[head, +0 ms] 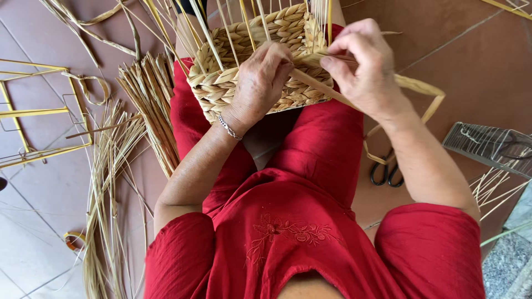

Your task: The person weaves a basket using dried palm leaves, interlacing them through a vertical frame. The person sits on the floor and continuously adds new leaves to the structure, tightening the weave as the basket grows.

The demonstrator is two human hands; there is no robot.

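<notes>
The left hand (pixel 257 83) presses on the half-woven tan straw basket (pixel 244 55); the right hand (pixel 363 66) pinches a flat pale straw strand (pixel 321 87).
</notes>
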